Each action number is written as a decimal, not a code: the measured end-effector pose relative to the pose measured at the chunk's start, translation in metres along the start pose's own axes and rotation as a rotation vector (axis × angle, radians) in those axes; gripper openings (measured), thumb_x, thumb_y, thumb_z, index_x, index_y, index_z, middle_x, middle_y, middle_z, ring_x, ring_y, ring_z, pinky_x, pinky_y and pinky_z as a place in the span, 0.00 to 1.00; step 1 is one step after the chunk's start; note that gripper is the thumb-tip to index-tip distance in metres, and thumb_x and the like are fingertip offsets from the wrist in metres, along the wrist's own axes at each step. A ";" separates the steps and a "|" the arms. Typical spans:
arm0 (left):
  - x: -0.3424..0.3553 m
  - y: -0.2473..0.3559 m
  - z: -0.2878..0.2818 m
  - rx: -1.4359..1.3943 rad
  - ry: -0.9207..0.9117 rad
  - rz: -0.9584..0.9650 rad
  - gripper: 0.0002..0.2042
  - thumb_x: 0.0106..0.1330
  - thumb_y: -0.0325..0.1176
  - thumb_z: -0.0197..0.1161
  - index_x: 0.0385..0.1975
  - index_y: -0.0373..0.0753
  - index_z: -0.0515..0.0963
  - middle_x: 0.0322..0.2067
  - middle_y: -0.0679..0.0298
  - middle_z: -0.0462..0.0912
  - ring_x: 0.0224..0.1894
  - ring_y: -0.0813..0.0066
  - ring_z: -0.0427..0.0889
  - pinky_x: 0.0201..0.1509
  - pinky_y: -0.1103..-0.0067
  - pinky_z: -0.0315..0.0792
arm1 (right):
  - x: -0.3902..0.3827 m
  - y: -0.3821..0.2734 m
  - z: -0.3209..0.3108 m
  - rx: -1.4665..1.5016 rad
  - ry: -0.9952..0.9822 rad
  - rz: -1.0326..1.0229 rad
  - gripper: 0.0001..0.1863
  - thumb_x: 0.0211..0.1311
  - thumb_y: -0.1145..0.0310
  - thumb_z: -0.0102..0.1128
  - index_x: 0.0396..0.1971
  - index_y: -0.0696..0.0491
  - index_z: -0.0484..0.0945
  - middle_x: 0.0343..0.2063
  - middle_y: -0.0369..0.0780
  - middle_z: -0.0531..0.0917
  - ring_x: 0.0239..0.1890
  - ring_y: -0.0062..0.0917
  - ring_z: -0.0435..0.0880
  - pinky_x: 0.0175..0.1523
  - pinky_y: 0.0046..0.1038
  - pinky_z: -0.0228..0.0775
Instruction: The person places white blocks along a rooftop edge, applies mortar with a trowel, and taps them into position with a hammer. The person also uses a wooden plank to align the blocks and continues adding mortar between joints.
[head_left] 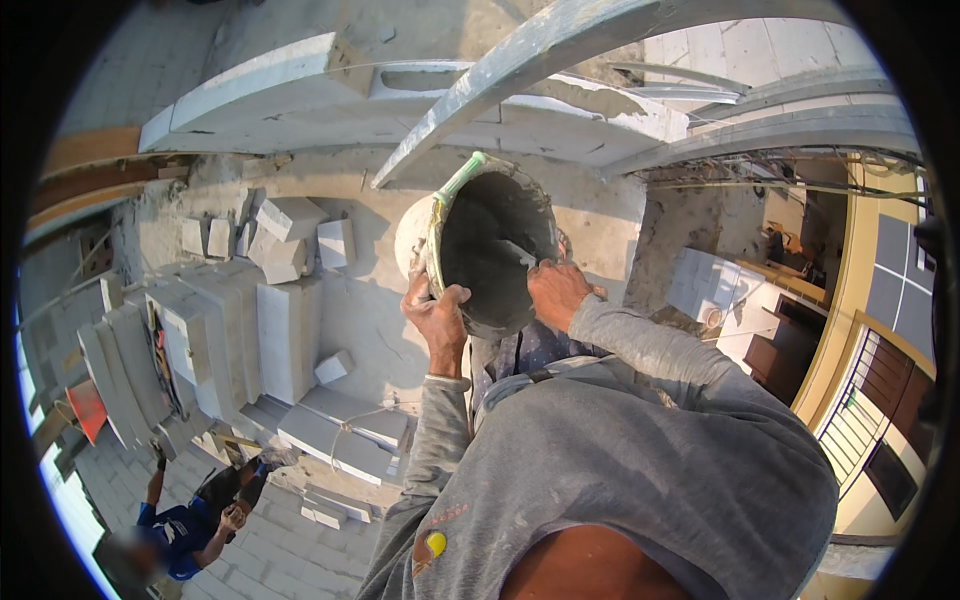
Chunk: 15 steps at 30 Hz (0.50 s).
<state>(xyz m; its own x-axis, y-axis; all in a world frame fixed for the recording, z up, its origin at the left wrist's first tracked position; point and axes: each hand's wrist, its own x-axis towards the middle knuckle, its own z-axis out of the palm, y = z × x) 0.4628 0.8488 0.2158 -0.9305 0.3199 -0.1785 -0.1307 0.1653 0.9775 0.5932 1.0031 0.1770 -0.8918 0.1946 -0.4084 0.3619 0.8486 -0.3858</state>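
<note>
A round bucket (408, 238), crusted with dried mortar, is tilted in front of me with its mouth facing me. Wet grey mortar (487, 235) coats its inside. My left hand (437, 318) grips the near left part of the rim, thumb inside and fingers outside. Closed at the right of the mouth, my right hand (560, 292) holds what looks like a trowel (521, 252). Only a pale metal part of the trowel shows; its handle is hidden by my fingers and its lower end by the mortar. A green strip (462, 177) is wrapped along the bucket's far rim.
A low wall of pale blocks (270, 110), topped with mortar, runs beyond the bucket. A metal beam (500, 75) slants over it. Stacked blocks (215, 330) and loose pieces (283, 235) lie to the left. Lower left, another person (190, 530) in dark blue is nearby.
</note>
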 end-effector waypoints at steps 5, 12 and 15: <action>0.001 0.000 0.008 -0.110 -0.062 -0.074 0.06 0.46 0.22 0.59 0.25 0.29 0.78 0.25 0.69 0.76 0.24 0.82 0.72 0.28 0.83 0.69 | -0.006 0.006 -0.003 0.375 -0.241 -0.017 0.13 0.57 0.66 0.62 0.30 0.63 0.83 0.32 0.53 0.85 0.32 0.43 0.88 0.37 0.42 0.78; -0.001 -0.010 0.017 -0.317 0.119 -0.191 0.08 0.46 0.19 0.56 0.28 0.32 0.77 0.27 0.70 0.74 0.24 0.83 0.71 0.29 0.84 0.69 | -0.013 0.053 -0.022 1.406 -0.526 0.214 0.20 0.69 0.57 0.62 0.41 0.64 0.82 0.24 0.36 0.78 0.20 0.18 0.73 0.22 0.24 0.64; 0.002 -0.012 0.018 -0.425 0.188 -0.249 0.16 0.45 0.17 0.55 0.37 0.32 0.78 0.30 0.69 0.77 0.27 0.81 0.74 0.33 0.84 0.72 | -0.022 0.086 -0.039 1.561 -0.411 0.205 0.15 0.69 0.63 0.61 0.36 0.61 0.82 0.23 0.37 0.78 0.18 0.20 0.73 0.20 0.24 0.63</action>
<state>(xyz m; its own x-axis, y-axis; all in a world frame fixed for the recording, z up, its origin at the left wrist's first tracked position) 0.4686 0.8645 0.2021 -0.8937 0.1398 -0.4262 -0.4467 -0.1908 0.8741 0.6335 1.0913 0.1850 -0.7608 -0.1190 -0.6380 0.5954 -0.5193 -0.6131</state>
